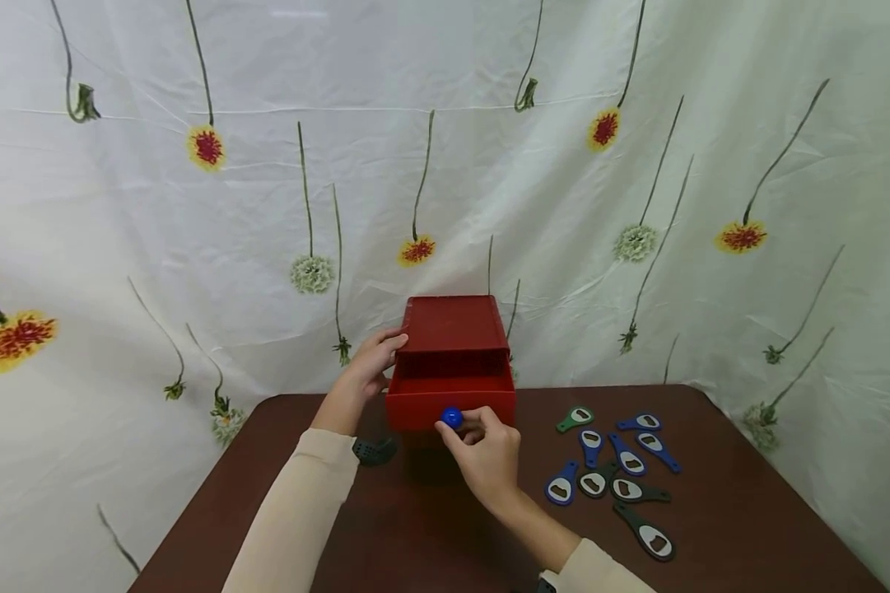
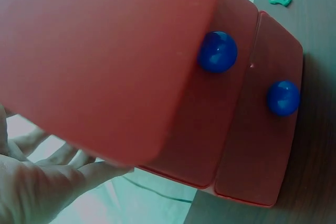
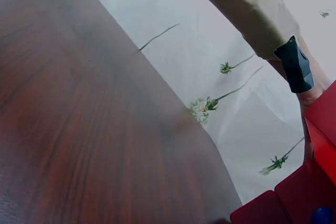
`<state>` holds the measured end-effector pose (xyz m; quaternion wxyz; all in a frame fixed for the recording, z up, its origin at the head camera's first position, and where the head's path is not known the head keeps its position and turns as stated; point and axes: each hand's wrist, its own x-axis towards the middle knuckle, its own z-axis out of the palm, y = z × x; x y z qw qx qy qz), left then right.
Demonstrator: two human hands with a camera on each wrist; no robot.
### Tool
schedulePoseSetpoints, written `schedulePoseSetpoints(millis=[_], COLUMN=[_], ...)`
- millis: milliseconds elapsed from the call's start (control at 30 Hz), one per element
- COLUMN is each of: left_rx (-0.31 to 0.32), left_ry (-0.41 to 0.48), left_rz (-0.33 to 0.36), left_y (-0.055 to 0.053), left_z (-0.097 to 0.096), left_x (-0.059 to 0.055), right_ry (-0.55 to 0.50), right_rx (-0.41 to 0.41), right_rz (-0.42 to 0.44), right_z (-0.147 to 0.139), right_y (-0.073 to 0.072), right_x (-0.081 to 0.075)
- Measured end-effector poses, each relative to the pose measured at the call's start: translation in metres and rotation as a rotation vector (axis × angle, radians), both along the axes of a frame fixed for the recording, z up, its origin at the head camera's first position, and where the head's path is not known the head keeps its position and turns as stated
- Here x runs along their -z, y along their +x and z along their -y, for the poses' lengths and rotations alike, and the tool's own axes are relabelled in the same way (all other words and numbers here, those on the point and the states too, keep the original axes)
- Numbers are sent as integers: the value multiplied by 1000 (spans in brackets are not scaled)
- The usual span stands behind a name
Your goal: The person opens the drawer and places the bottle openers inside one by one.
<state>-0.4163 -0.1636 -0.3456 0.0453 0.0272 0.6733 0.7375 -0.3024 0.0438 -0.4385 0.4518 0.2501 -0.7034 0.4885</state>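
Observation:
A small red drawer cabinet (image 1: 455,323) stands at the far side of the brown table, its top drawer (image 1: 415,412) pulled out. At the drawer's front my right hand (image 1: 489,461) pinches the round blue knob (image 1: 452,417) between thumb and curled fingers. My left hand (image 1: 366,366) rests on the cabinet's left side with fingers extended. In the left wrist view, two lower drawers show closed, each with a blue knob (image 2: 218,52). The right hand is out of sight in its own wrist view, where part of the red cabinet (image 3: 262,209) appears at lower right.
Several bottle openers lie on the table (image 1: 741,494) to the right of the cabinet, among them a green opener (image 1: 576,417), blue openers (image 1: 561,486) and dark openers (image 1: 646,535). A flower-printed white cloth (image 1: 445,189) hangs behind and around the table.

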Motion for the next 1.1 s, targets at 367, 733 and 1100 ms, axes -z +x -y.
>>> schedulePoseSetpoints(millis=[367,733,1100], left_rx=[21,26,44], left_ry=[5,-3,-50], left_rz=[10,-5,-30], left_y=[0,-3,-2], left_z=[2,1,1], left_x=[-1,2,2], right_ry=[-12,-37,-31], right_rx=[-36,-69,-81], right_rz=[32,106,108], right_z=[-2,-6,-7], right_y=[9,24,33], right_x=[1,-2,2])
